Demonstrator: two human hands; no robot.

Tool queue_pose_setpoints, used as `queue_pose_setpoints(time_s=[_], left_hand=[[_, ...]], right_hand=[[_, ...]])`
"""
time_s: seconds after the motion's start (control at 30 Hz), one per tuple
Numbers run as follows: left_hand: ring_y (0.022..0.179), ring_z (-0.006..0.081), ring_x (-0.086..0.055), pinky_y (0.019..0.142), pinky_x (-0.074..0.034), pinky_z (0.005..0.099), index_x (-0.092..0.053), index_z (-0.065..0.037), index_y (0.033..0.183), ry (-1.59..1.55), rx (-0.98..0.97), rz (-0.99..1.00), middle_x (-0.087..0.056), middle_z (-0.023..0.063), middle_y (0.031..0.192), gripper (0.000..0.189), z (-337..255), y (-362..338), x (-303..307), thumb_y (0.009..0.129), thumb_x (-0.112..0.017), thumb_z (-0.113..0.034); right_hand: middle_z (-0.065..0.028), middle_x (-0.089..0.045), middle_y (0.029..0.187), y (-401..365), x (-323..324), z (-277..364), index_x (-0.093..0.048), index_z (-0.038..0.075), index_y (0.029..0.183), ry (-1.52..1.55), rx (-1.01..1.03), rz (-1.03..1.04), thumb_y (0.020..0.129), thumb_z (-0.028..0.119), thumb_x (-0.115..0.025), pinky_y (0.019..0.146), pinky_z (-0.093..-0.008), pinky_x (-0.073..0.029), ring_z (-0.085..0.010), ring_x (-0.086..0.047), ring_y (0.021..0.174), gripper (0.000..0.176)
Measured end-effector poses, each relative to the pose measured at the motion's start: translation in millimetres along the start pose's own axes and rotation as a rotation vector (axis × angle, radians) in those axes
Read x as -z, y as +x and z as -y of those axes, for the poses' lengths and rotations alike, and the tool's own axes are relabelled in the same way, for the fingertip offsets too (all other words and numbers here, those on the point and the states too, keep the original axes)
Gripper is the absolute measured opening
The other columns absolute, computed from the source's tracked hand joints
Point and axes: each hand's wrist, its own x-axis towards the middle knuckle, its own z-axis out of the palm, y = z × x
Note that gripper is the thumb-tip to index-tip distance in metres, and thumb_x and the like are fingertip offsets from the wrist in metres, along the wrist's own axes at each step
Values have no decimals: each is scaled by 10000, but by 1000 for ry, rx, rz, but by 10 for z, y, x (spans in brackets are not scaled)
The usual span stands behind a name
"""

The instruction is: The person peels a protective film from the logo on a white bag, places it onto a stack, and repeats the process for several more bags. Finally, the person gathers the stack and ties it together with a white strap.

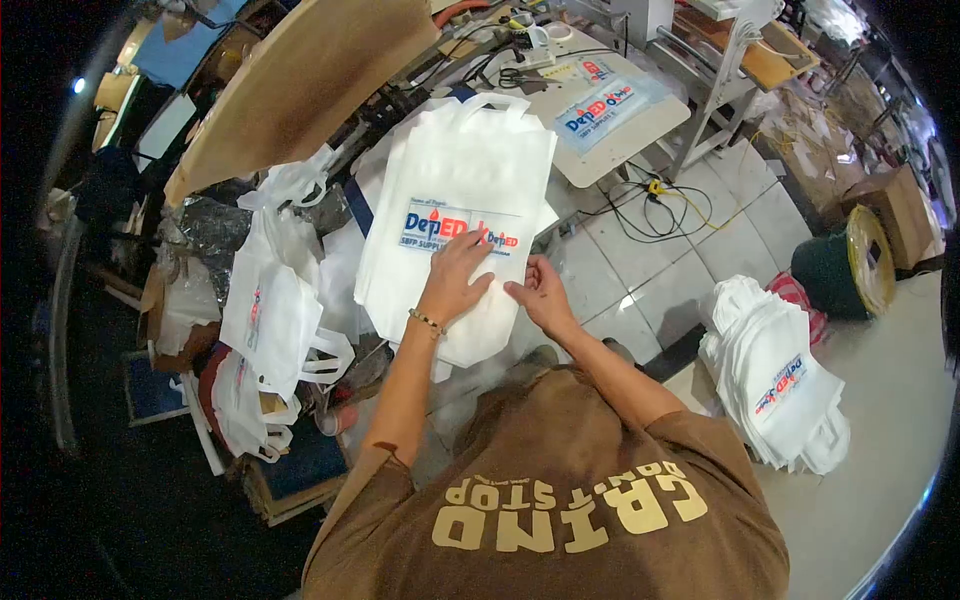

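Bags in a white stack (455, 165) lie directly ahead of the hands, their long axis running away from the body and leaning slightly right toward the handles at the far end. The left hand (457, 275) rests palm down on the top bag, fingers reaching onto the lower part of the blue-and-red print (425, 228). The right hand (541, 295) is at the stack's right edge, nearer its lower end, with fingers curled inward (whether they pinch any fabric, I cannot tell). So the left hand is nearer the print, the right nearer the side edge. Beyond the hands to the right, a printed sheet (612, 115) lies on a pale desk (583, 172), with scissors (515, 78) nearby. More bags hang to the left (268, 310), and another pile (775, 375) lies well off to the right.
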Motion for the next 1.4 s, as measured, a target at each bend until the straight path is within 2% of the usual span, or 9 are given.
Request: queue_pose_setpoints(time_s=[0.2, 0.27, 0.4, 0.6, 0.87, 1.03, 1.1, 1.33, 1.4], left_hand=[[1290, 323, -494, 1086, -350, 448, -678, -51, 1146, -160, -136, -41, -593, 118, 1343, 417, 146, 159, 9, 764, -777, -186], [1271, 323, -503, 1071, -373, 453, -689, -42, 1103, -161, -225, -67, -599, 103, 1338, 387, 164, 259, -61, 758, -785, -192], [1225, 329, -530, 1044, -411, 449, -704, -34, 1042, -205, -283, -74, -617, 104, 1311, 312, 206, 371, -116, 770, -772, -170], [1087, 330, -585, 974, -456, 434, -700, -23, 905, -231, -382, -145, -663, 107, 1164, 156, 271, 386, -145, 794, -741, -124], [703, 195, -630, 650, -500, 314, -684, 39, 871, -554, 239, 16, -666, 120, 804, 183, 589, 723, 49, 871, -687, -144], [698, 154, -645, 642, -508, 297, -706, 16, 880, -565, 294, 120, -700, 93, 792, 193, 797, 890, 33, 863, -704, -176], [583, 77, -553, 529, -454, 252, -690, 7, 911, -560, 189, 73, -644, 26, 700, 169, 881, 915, -51, 895, -700, -161], [723, 113, -638, 650, -512, 275, -724, 1, 952, -722, 83, 402, -706, 81, 797, 169, 832, 852, 189, 874, -710, -148], [759, 144, -648, 711, -519, 269, -719, -9, 1027, -729, 286, 61, -709, 92, 863, 208, 1073, 808, 173, 862, -717, -135]], right_hand=[[-70, -649, 956, 62, -41, 31, -564, -22, 1150, -47, 143, -266, 863, 60, -700, 771, -260, -491, -116, -588, 806, 329], [-57, -655, 922, 98, 16, 41, -604, -26, 1073, -264, 193, -381, 871, 93, -701, 749, -252, -485, -114, -582, 778, 254], [-45, -643, 895, 141, 37, 100, -607, -19, 1039, 7, 114, -275, 881, 100, -693, 728, -249, -476, -118, -582, 779, 216], [-10, -547, 791, 136, -54, 115, -621, 25, 1053, -137, 252, -293, 841, 32, -679, 662, -238, -435, -98, -495, 704, 220], [-7, -514, 710, 48, -149, 294, -657, 36, 1111, -411, 151, -273, 791, 69, -738, 579, -257, -410, -98, -462, 642, 332], [-14, -526, 681, 34, -158, 284, -658, 38, 1114, -470, 121, -294, 755, 102, -781, 568, -281, -413, -112, -459, 607, 385], [44, -503, 682, 30, -144, 305, -623, 33, 1191, -523, 93, -253, 802, 88, -749, 590, -230, -377, -61, -430, 615, 413], [-24, -582, 734, 51, -110, 245, -629, 56, 1151, -453, 81, -274, 793, 113, -741, 605, -280, -439, -113, -468, 626, 381], [-27, -614, 827, 83, -92, 177, -613, 50, 1131, -337, 169, -317, 806, 116, -728, 620, -274, -447, -107, -476, 648, 351]])
